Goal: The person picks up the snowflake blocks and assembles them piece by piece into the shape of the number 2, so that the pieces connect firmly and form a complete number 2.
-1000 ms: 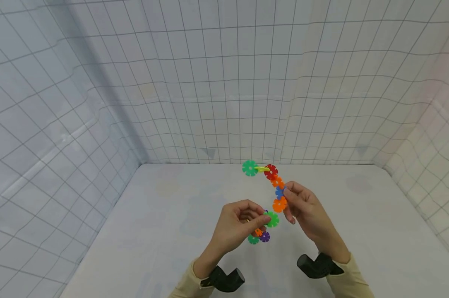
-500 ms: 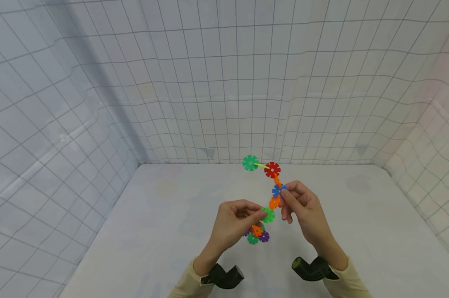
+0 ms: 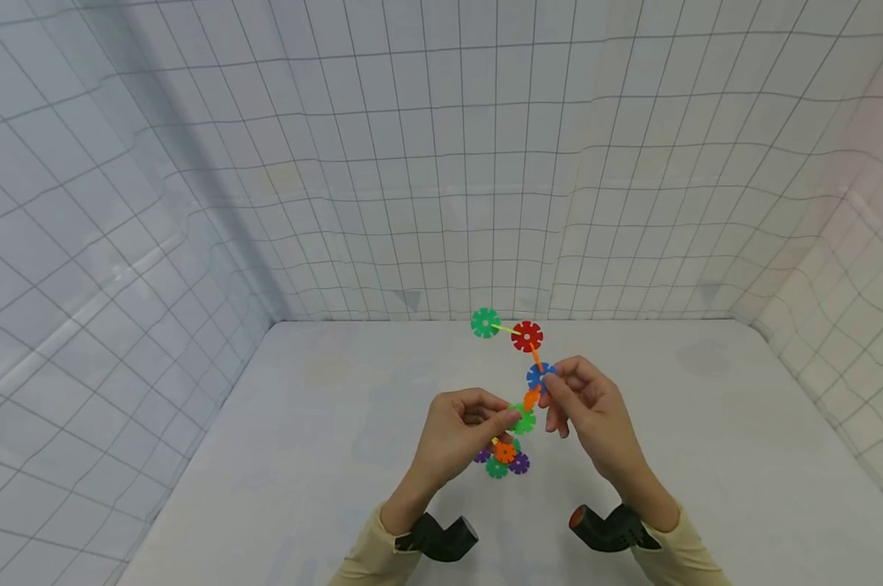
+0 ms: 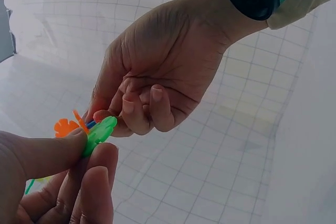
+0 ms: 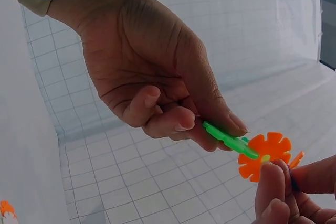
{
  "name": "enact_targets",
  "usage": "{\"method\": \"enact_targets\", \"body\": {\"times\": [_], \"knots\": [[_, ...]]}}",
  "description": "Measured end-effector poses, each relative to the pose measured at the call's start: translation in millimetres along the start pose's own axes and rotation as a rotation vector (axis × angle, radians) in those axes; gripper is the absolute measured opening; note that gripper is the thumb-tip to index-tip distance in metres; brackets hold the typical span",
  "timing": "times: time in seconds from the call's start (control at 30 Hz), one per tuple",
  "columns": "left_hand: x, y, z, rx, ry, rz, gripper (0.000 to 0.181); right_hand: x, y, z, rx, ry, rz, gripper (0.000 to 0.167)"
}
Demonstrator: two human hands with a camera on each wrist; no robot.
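Between thumb and fingers, my left hand point(image 3: 459, 427) pinches a bright green notched plastic disc point(image 3: 523, 418). My right hand point(image 3: 591, 407) pinches a blue notched disc point(image 3: 538, 377) in a linked chain. From the blue disc the chain runs up through an edge-on orange piece, a red disc point(image 3: 526, 336) and a thin yellow piece to a teal-green disc point(image 3: 485, 323). Below the blue one is another orange disc point(image 3: 531, 400). In the right wrist view the green disc's edge meets this orange disc point(image 5: 265, 148); whether it is slotted in, I cannot tell.
Under my left hand a small group of discs lies on the white table point(image 3: 302, 456): an orange disc point(image 3: 505, 452), a teal-green disc point(image 3: 496, 467) and a purple disc point(image 3: 518, 463) among them. Gridded white sheeting point(image 3: 441, 163) stands around the table's back and sides.
My right hand has shifted slightly left with the chain, which has turned. The lower orange disc, earlier apart from the green disc, now meets it. My left hand has moved slightly left.
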State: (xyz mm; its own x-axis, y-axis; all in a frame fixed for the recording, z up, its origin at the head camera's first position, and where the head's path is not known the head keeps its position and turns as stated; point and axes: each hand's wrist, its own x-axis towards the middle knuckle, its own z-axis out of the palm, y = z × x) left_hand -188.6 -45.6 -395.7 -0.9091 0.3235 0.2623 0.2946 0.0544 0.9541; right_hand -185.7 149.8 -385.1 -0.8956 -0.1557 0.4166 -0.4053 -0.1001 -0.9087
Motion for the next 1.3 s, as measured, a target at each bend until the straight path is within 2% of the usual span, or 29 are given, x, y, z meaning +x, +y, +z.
{"method": "enact_targets", "body": {"times": [0.13,0.3,0.4,0.53,0.77,1.0,1.17,1.3], "knots": [[0.3,-0.7,-0.1,-0.001,-0.002,-0.001,0.016,-0.8,4.0,0.0,-0.06,-0.025,-0.02,0.01],[0.5,-2.3,-0.5,-0.022,-0.004,-0.026,0.013,-1.2,3.3,5.7,-0.27,-0.071,-0.11,0.015],[0.4,-3.1,-0.9,-0.042,-0.008,-0.037,0.012,-1.3,-1.7,11.1,-0.342,-0.069,-0.161,0.019],[-0.1,-4.2,-0.2,-0.064,-0.003,-0.03,0.012,-1.2,3.8,12.9,-0.349,-0.048,-0.205,0.021],[0.2,-6.3,3.5,-0.092,0.027,-0.018,0.011,-1.6,22.4,8.8,-0.315,-0.014,-0.195,0.019],[-5.3,22.9,7.6,-0.107,0.058,-0.019,0.011,-2.3,23.5,8.5,-0.323,-0.009,-0.198,0.019],[-5.9,22.8,9.3,-0.139,0.08,-0.026,0.011,-1.4,25.3,8.1,-0.317,-0.02,-0.209,0.021],[-6.0,23.4,10.7,-0.133,0.085,-0.017,0.011,-1.5,17.1,11.1,-0.33,-0.014,-0.214,0.022]]}}
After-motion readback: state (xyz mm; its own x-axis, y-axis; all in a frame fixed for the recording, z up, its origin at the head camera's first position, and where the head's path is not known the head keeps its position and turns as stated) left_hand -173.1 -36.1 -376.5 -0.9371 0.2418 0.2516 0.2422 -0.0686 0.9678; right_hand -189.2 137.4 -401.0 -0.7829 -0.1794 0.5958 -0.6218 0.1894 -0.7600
